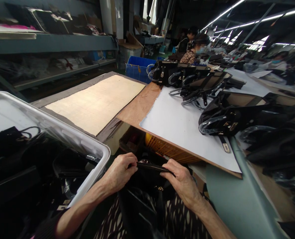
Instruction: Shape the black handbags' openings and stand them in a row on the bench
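A black handbag (142,196) with a small gold-coloured fitting hangs over my lap, its top edge stretched level between my hands. My left hand (121,171) pinches the left end of that edge between thumb and fingers. At the other end, my right hand (181,181) grips the same edge, thumb underneath and fingers on top. The lower part of the bag is dark, and its outline merges with my patterned clothing.
To my left stands a white plastic bin (101,152) holding black bags. Finished-looking black handbags (219,116) with plastic-wrapped handles line the table at right, on white paper (179,122). A yellow basket (167,147) sits under the tabletop. Beyond are a blue bin (137,71) and people.
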A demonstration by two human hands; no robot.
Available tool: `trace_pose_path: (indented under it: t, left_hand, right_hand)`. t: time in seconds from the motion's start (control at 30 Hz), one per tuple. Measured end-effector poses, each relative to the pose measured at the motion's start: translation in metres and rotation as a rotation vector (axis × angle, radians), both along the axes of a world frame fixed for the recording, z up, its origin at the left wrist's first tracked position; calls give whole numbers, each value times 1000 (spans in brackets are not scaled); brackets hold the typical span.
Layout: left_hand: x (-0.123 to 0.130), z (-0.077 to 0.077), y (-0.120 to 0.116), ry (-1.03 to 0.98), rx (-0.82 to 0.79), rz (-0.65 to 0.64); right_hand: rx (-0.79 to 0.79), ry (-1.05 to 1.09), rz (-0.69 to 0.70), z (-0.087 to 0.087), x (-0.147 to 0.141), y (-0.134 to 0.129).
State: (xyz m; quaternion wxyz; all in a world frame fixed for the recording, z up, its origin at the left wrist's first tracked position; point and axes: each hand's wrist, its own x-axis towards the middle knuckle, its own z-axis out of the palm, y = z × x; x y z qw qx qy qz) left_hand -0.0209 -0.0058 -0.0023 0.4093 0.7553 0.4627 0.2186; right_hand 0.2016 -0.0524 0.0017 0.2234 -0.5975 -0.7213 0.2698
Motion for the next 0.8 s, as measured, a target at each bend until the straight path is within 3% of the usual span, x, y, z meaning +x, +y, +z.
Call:
trace_pose_path:
  t: [0.27,0.5,0.8]
  left_hand:
    - [4,-3,1,19,-11,39]
    - [2,-5,4,33,-16,37]
    - [0,-6,4,32,-34,41]
  right_hand:
    - [-60,21,-6,1,1,6]
    - [4,9,13,0,-3,5]
    - [-49,59,109,0,1,10]
